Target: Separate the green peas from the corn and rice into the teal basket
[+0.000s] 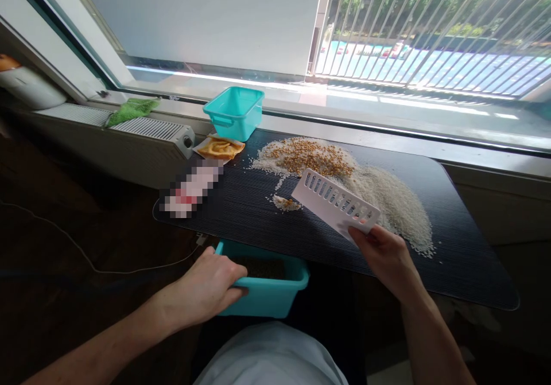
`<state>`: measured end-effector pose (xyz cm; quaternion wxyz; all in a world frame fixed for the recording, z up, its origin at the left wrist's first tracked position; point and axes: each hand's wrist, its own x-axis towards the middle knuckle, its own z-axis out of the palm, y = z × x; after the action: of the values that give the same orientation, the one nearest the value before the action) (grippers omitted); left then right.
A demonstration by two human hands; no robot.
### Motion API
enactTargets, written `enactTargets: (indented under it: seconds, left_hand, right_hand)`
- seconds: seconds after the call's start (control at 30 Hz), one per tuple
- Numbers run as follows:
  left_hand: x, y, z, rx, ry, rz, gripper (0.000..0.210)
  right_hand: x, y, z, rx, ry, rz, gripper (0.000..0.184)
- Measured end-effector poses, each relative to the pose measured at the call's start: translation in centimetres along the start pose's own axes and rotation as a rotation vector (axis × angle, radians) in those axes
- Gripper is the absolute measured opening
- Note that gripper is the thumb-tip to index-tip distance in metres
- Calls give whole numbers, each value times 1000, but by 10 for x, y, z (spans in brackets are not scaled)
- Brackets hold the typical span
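Observation:
My left hand [213,284] grips the near rim of a teal plastic bin [269,299] just below the table's front edge. Dark, grainy stuff lies in the bin, too dim to name. In my right hand [390,256] is a flat white plastic piece with a row of slots [331,204], held tilted above the table. Behind and beside it spreads a heap of white rice-like grains [394,204]. Round yellow-brown beans [314,155] lie on the left part of the heap. A small separate pile [286,203] sits left of the slotted piece.
Another teal bin [236,118] stands at the back left of the dark table [245,216]. Near it lie a yellow-orange packet [220,148] and a blurred-out item [191,193]. A green cloth [133,111] rests on the radiator [150,129]. A white cable [142,270] hangs at left.

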<state>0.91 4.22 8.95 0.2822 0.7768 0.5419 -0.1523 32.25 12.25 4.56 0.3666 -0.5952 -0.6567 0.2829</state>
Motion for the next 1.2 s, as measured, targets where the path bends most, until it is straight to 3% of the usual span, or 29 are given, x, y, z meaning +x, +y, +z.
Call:
enactTargets:
  seconds: [0.27,0.97,1.2]
  left_hand:
    - [5,9,-5,-19,-23,1,20]
    - [6,9,-3,-18,-13,30,22]
    - [6,8,-1,-6,-5,31,21]
  right_hand:
    - [-5,-3,-1,125,-104,14,30]
    - [-11,-13,-3,74,-130,-40,28]
    - [-16,-19,-7,13,-199,-92,26]
